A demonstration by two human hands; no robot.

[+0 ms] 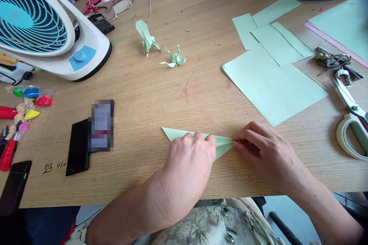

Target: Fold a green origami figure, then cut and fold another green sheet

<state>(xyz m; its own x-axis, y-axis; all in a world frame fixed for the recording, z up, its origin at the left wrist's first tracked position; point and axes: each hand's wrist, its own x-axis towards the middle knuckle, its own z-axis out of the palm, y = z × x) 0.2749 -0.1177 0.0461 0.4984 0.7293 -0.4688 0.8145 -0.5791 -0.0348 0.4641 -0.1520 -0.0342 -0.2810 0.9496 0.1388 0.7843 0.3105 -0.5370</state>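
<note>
Two folded figures [147, 39] sat apparently finished on the tabletop [138, 99], but the paper [222, 148] near its front edge, pinched by the right hand [267, 153] and partly covered by the curled left hand [189, 160], its grip unclear, looked only partly folded.

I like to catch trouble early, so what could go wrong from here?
The right hand pinches the right end of the folded paper, so a hard squeeze might crumple it. The left hand rests over the same piece; a slip could skew a crease. The fan, if switched on, might disturb the large green sheet.
</note>
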